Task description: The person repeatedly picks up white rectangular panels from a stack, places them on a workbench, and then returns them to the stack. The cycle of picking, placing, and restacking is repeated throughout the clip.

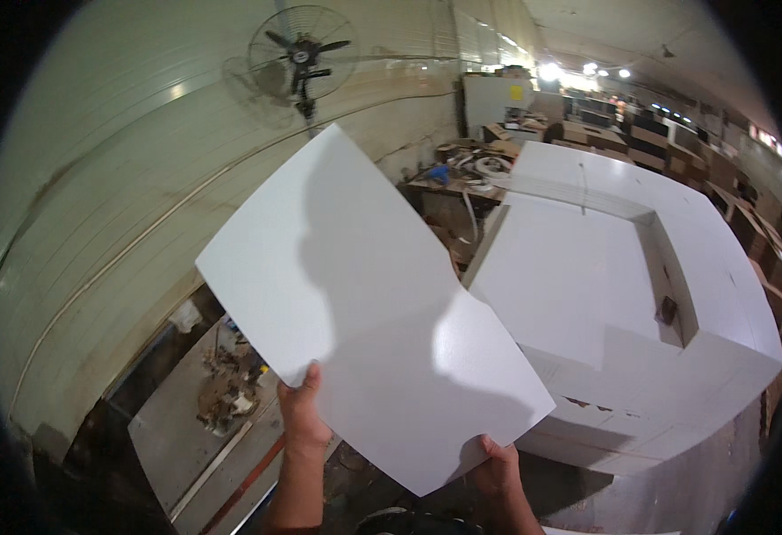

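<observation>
I hold a large white flat panel [364,303] up in front of me, tilted like a diamond. My left hand [301,412] grips its lower left edge, thumb on the face. My right hand [496,465] grips the lower right edge near the bottom corner. A shadow falls across the middle of the panel. To the right stands a big white boxy structure [623,294] made of similar panels, with a sunken rectangular recess; the panel's right corner overlaps its front.
A pale ribbed wall [141,178] with a mounted fan [302,55] runs along the left. A cluttered workbench [462,174] stands behind. Debris [226,383] lies on the floor at lower left, beside a grey board. Cardboard boxes and lights fill the far right.
</observation>
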Available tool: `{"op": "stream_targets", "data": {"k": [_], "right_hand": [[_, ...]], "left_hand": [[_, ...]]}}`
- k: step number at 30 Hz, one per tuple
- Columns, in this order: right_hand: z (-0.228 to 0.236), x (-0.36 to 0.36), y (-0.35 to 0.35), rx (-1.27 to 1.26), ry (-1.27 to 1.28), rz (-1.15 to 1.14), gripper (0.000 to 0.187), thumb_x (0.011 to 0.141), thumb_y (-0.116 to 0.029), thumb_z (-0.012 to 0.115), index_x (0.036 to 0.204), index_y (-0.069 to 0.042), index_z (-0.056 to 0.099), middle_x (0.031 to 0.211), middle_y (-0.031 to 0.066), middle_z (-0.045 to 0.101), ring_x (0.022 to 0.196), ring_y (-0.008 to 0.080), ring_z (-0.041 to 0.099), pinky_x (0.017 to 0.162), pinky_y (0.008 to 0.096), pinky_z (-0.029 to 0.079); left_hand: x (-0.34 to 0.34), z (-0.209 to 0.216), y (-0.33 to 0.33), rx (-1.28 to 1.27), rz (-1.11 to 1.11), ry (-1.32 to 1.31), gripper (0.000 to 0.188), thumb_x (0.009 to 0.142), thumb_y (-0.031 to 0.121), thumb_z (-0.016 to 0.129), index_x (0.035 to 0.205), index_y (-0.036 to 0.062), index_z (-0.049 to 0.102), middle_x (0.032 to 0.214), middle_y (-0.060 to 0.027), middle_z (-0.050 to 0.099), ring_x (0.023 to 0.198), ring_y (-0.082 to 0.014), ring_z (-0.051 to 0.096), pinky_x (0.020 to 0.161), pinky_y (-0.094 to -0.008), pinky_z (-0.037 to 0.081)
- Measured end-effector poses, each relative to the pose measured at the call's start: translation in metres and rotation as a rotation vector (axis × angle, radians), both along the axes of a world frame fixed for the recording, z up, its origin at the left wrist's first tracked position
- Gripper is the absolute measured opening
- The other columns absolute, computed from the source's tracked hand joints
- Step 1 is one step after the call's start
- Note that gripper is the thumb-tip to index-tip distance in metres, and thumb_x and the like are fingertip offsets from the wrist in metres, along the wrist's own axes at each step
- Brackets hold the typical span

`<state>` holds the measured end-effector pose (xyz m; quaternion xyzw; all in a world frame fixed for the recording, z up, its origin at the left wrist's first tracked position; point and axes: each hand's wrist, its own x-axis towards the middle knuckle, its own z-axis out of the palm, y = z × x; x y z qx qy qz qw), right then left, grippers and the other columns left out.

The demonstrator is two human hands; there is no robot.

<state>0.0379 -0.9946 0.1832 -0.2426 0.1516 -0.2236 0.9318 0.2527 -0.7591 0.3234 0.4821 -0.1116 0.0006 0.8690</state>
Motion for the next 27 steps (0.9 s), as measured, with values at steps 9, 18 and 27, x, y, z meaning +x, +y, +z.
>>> {"op": "stream_targets", "data": {"k": [9, 18, 27], "right_hand": [[-0.024, 0.037, 0.031, -0.07, 0.163, 0.08, 0.079, 0.101, -0.031, 0.089, 0.159, 0.005, 0.05, 0.145, 0.014, 0.065, 0.137, 0.0349, 0.063, 0.117, 0.0538, 0.051], [-0.052, 0.115, 0.053, -0.765, 0.514, 0.2, 0.056, 0.102, -0.033, 0.09, 0.138, 0.005, 0.071, 0.117, 0.0133, 0.079, 0.1, 0.0259, 0.075, 0.09, 0.0439, 0.06], [-0.06, 0.241, 0.197, -0.995, 0.561, 0.549, 0.059, 0.102, -0.04, 0.089, 0.136, 0.006, 0.075, 0.112, 0.0116, 0.081, 0.095, 0.0242, 0.075, 0.087, 0.0412, 0.06]], "left_hand": [[0.015, -0.049, 0.139, -0.155, 0.382, 0.262, 0.054, 0.11, 0.024, 0.082, 0.152, -0.0039, 0.063, 0.14, -0.0167, 0.074, 0.125, -0.0318, 0.073, 0.104, -0.0502, 0.062], [-0.035, -0.275, 0.253, -0.358, 0.41, 0.666, 0.056, 0.115, 0.032, 0.077, 0.161, 0.0051, 0.059, 0.152, -0.0114, 0.07, 0.138, -0.0357, 0.068, 0.115, -0.0594, 0.057], [-0.065, -0.34, 0.383, -0.304, 0.597, 0.847, 0.068, 0.124, 0.061, 0.045, 0.159, 0.0045, 0.058, 0.147, -0.016, 0.071, 0.132, -0.0336, 0.071, 0.117, -0.0548, 0.058]]}}
